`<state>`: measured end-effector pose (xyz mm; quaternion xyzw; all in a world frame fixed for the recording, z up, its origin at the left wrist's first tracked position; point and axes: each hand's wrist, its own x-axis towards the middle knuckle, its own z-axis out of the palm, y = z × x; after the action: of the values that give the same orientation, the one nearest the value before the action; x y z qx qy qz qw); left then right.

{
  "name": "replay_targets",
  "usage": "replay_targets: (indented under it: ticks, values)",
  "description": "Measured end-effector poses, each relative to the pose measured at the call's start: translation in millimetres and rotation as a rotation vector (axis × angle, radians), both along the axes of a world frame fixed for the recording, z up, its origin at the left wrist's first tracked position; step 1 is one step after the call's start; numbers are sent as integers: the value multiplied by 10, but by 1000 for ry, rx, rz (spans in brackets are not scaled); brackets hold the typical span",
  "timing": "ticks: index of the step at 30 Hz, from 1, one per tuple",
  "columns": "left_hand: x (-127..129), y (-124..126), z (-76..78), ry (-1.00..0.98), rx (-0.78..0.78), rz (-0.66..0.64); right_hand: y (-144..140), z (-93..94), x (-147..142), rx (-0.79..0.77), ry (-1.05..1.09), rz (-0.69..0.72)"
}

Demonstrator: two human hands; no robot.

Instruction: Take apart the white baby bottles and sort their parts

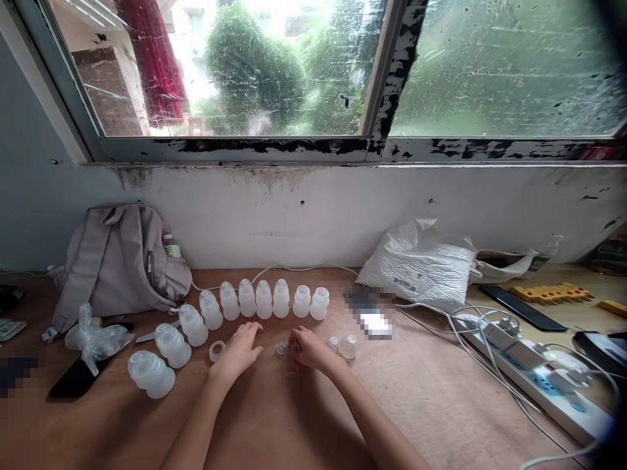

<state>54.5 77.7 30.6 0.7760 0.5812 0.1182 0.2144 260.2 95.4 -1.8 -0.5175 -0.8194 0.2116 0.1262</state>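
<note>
My left hand [238, 352] lies low over the table with its fingers stretched out and nothing in them, just right of a white ring [216, 351]. My right hand [312, 350] has its fingers pinched together; a small clear piece seems to be at the fingertips, mostly hidden. Left of those fingertips is a small clear round part [281, 349]. Two clear caps [347, 348] sit beyond the right wrist. Several frosted white bottles [263, 301] form a curved row behind and left of my hands; most carry clear domed tops. Two bottles [320, 304] at the row's right end show no dome.
A grey backpack [122, 261] leans on the wall at left, near a knotted plastic bag [100, 339] on a black object. At right are a silvery plastic package [416, 264], a power strip [539, 378] with tangled cables, and a black flat object [523, 308].
</note>
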Motion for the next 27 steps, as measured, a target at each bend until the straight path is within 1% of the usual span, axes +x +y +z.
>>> replay_targets:
  ticks: [2, 4, 6, 8, 11, 16, 23, 27]
  values:
    - [162, -13, -86, -92, -5, -49, 8, -23, 3, 10, 12, 13]
    - [296, -26, -182, -131, -4, -78, 13, -40, 1, 21, 23, 20]
    - [375, -31, -262, -115, 5, -78, 15, -50, -9, 32, 35, 23]
    - [391, -22, -310, -84, 17, -65, 16, -59, -25, 39, 48, 28]
    - [340, 5, -329, -65, 38, -49, 16, -82, -58, 42, 88, 44]
    - [263, 26, -315, -17, 35, -46, 19, -142, -105, 69, 165, 53]
    - [313, -11, -332, 27, 50, -10, 30, -189, -106, 83, 183, 58]
    - [322, -41, -331, 31, 47, -24, 0, -182, -97, 98, 193, 64]
